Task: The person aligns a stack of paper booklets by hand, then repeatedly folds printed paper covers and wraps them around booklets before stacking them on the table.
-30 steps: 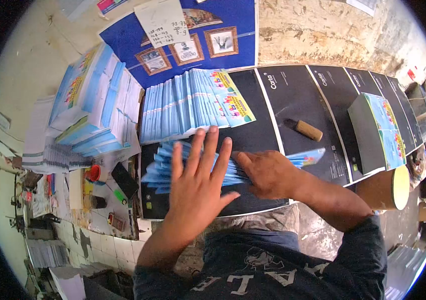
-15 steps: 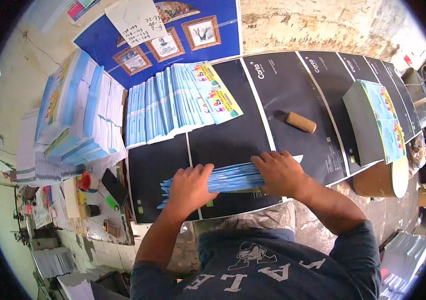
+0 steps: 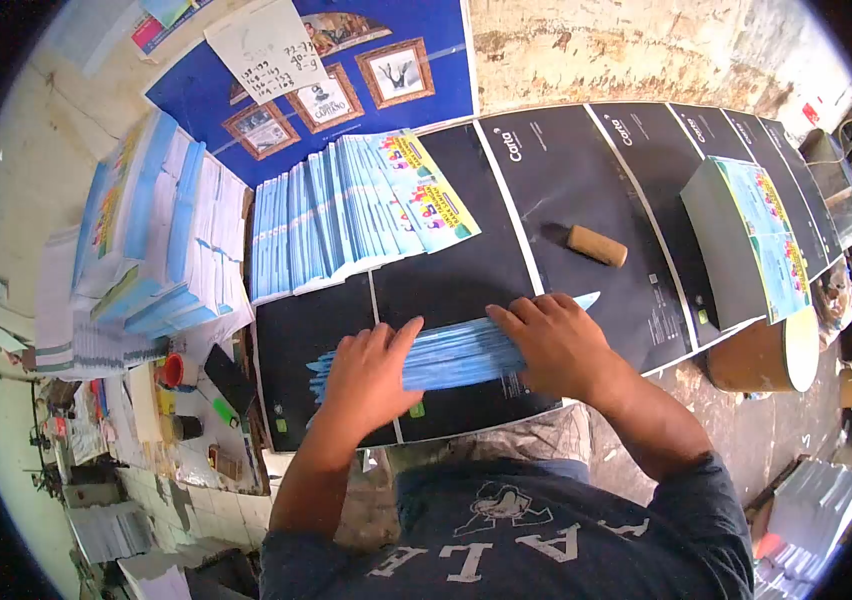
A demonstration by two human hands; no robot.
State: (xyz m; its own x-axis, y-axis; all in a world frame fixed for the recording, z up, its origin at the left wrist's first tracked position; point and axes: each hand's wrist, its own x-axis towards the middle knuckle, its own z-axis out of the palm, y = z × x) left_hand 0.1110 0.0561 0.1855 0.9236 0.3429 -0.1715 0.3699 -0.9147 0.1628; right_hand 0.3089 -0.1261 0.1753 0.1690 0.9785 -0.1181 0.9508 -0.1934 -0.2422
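Note:
Near the front edge of the black-covered table, a bundle of light-blue booklets lies between my hands, its edges facing up in uneven layers. Around its left end, my left hand is closed, the thumb along the inner side. My right hand grips the right end, fingers over the top, and a pointed blue corner sticks out past it. Behind the bundle, a fanned row of blue booklets with yellow printed covers leans over to the right. A short tan cylindrical block lies apart, beyond my right hand.
A tall stack of booklets rises at the left. Another stack stands on the table's right side, above a brown drum. A side bench holds a red cup and a dark phone-like slab. A blue board stands behind.
Both hands and the bundle have shifted slightly left. The bundle's top edges look more spread between the hands. Other items keep their places, apart from a slight camera shift.

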